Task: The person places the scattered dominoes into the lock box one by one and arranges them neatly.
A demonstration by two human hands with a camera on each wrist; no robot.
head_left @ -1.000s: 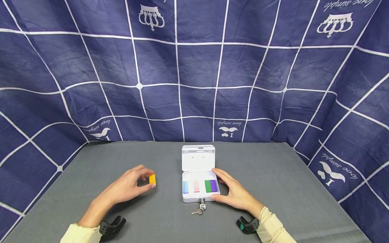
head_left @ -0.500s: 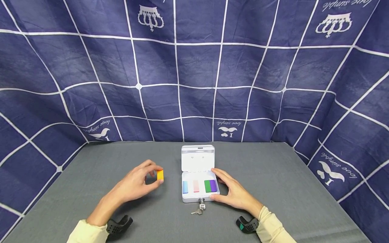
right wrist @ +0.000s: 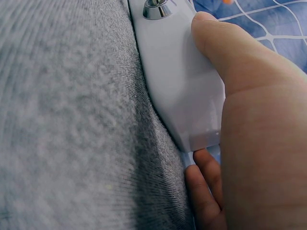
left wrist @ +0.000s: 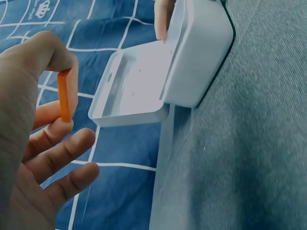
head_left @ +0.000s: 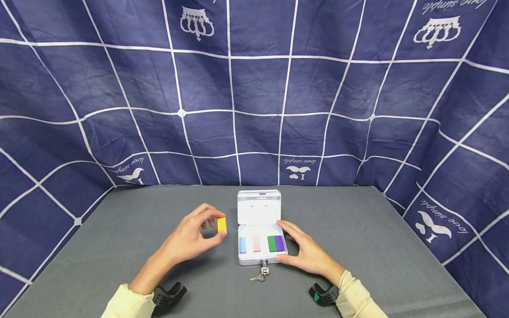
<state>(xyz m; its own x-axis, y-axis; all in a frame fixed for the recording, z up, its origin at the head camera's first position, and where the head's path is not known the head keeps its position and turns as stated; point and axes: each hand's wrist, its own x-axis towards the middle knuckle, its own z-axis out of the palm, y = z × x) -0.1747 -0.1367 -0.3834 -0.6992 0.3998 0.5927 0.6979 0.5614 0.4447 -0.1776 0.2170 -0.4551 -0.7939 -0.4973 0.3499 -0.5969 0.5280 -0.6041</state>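
Note:
A small yellow-orange block [head_left: 222,225] is pinched between the thumb and fingers of my left hand [head_left: 193,235], held above the table just left of a white lockbox [head_left: 248,259]. In the left wrist view the orange block [left wrist: 64,96] shows as a thin slab, the other fingers spread loosely below. The box stands with its lid [head_left: 259,207] raised. Inside lie a light blue block [head_left: 242,245], a pink block [head_left: 256,244], a green block [head_left: 272,244] and a purple block [head_left: 279,243]. My right hand [head_left: 308,251] grips the box's right side, thumb at the front corner, fingers toward the back.
Keys [head_left: 259,277] hang from the lock at the box's front and lie on the grey table [head_left: 350,221]. A blue curtain with white lines [head_left: 254,88] rises behind the table and along both sides. Black bands [head_left: 170,294] are on both wrists.
My left hand has moved right and slightly up with the yellow-orange block, coming closer to the box. The right hand and the box have stayed in place.

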